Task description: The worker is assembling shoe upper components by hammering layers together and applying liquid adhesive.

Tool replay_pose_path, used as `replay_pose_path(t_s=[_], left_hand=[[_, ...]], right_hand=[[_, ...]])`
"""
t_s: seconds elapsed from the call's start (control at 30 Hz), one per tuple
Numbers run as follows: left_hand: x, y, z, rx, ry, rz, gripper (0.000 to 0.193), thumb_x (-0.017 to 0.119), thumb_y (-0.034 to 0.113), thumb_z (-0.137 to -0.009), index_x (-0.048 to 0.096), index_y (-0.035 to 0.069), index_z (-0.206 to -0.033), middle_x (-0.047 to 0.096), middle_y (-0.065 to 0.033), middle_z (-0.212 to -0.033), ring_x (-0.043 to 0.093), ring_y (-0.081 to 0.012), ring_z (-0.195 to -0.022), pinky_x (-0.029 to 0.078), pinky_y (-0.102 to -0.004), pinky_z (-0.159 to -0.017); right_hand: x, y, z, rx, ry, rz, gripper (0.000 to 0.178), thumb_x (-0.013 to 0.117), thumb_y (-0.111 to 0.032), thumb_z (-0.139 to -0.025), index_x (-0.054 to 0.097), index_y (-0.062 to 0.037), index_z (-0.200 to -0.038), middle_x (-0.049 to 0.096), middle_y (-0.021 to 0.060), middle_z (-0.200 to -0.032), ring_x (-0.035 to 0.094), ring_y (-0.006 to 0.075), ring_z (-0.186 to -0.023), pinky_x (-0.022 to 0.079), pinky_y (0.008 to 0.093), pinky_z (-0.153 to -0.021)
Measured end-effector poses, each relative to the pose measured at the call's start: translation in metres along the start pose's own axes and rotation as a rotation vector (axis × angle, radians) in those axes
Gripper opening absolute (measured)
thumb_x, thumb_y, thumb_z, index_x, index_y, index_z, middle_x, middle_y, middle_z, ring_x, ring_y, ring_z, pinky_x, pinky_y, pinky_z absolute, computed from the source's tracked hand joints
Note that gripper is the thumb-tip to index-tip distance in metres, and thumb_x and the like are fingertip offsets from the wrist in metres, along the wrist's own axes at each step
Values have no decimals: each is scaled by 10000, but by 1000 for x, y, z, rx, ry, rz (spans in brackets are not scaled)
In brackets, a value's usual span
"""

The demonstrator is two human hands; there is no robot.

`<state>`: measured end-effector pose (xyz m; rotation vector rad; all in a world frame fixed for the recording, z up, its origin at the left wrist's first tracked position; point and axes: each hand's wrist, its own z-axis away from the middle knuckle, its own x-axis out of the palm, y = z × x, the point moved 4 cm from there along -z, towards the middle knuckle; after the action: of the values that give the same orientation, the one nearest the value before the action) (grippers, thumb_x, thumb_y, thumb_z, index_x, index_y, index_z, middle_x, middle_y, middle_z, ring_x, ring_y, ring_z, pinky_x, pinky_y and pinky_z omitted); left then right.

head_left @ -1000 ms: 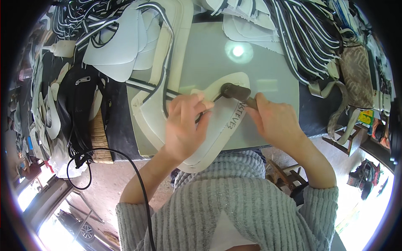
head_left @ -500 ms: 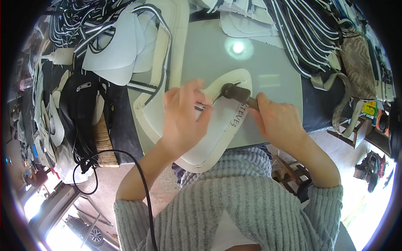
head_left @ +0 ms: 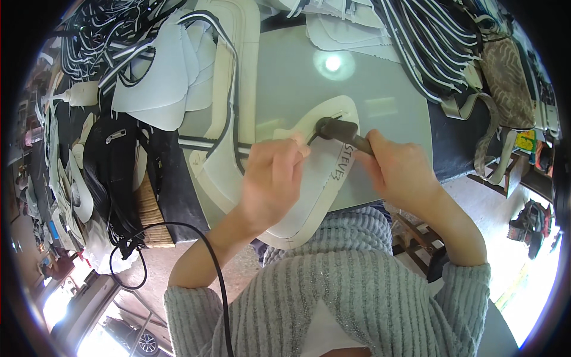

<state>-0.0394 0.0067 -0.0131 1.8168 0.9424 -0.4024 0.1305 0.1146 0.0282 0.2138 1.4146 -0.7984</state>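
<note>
My right hand (head_left: 404, 169) is wrapped round the handle of a hammer (head_left: 340, 130). The dark hammer head rests on or just above the upper end of a curved cream pattern board (head_left: 291, 239) with a white sheet piece (head_left: 321, 178) on it. My left hand (head_left: 272, 178) is closed, its fingers pinching a thin black-and-white strip (head_left: 234, 101) at the board's inner curve. This strip runs up and away to the left; a short dark stretch shows between my fingertips and the hammer head. My fingers hide the pinched part.
Stacked white cut pieces (head_left: 154, 83) lie at the far left, with more sheets (head_left: 345, 35) at the back. Bundled striped strips (head_left: 434, 47) hang at the back right. A black bag (head_left: 116, 160) and a white squeeze bottle (head_left: 82, 94) sit left; a patterned pouch (head_left: 505, 83) right.
My left hand has turned and drawn its fingers together, shifting slightly right and down. The hammer head stays at the same place on the board, tilted slightly.
</note>
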Motion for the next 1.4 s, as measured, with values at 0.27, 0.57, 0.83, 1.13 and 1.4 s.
replay_pose_path(t_s=[0.27,0.57,0.83,1.13,1.4], left_hand=[[-2,4,0,179,78,-49,461,714,-147,-704,539,-3,-1105,644,-90,-862,627,-267,-750,468,-366,-705],[-19,-5,-35,-254,-401,86,610,748,-22,-737,418,29,-1247,657,-96,-888,655,-257,-800,519,-351,-772],[-14,-10,-28,-330,-444,257,592,705,-38,-782,392,33,-1279,667,-104,-891,669,-245,-791,541,-325,-764],[-16,-5,-15,436,-234,-49,472,675,-8,-693,538,-38,-1144,644,-108,-887,604,-249,-793,481,-370,-718],[-21,6,-14,537,-205,-108,387,676,-7,-707,549,-25,-1072,648,-109,-882,622,-260,-824,489,-369,-730]], right_hand=[[-7,-18,-3,-66,-99,33,300,569,-297,-960,484,-28,-860,596,105,-592,615,314,-513,466,407,-457],[7,-13,2,-14,-77,73,315,576,-320,-953,492,-29,-863,602,96,-594,623,299,-512,468,386,-447],[13,-10,5,30,-35,9,315,586,-319,-948,490,-33,-858,602,87,-595,621,289,-512,467,384,-447],[-4,-20,0,-14,-6,-25,331,579,-331,-952,483,-32,-850,596,84,-593,616,283,-509,462,380,-444],[0,-27,4,-32,-88,-29,330,574,-329,-951,490,-25,-851,595,99,-573,616,298,-502,464,391,-443]])
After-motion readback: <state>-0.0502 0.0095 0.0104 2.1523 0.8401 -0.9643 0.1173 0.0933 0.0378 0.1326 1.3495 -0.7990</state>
